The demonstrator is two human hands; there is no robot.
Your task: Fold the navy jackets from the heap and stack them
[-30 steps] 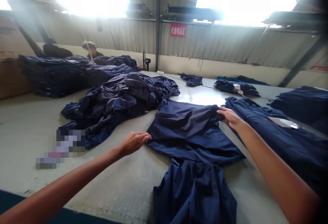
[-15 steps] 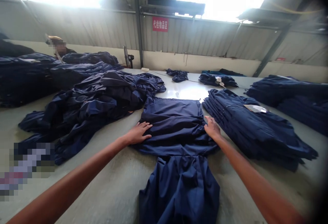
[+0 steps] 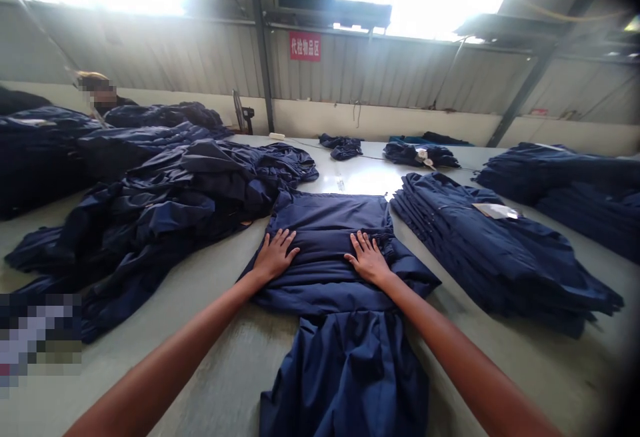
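A navy blue garment [image 3: 345,357] lies spread on the grey table [image 3: 225,384] in front of me, its upper part folded over and its skirt hanging toward the near edge. My left hand [image 3: 274,255] rests flat on the folded part at its left side, fingers spread. My right hand [image 3: 369,257] lies flat on the same fold a little to the right, fingers spread too. Neither hand holds anything.
A loose heap of navy garments [image 3: 165,204] lies to the left. A neat stack of folded ones [image 3: 495,250] sits to the right, another stack [image 3: 565,177] beyond it. Small piles [image 3: 343,146] lie at the far edge. A person [image 3: 100,94] is at the far left.
Both hands moved inward from the garment's sides onto the middle of the folded part and now lie flat. The sleeves have been folded in.
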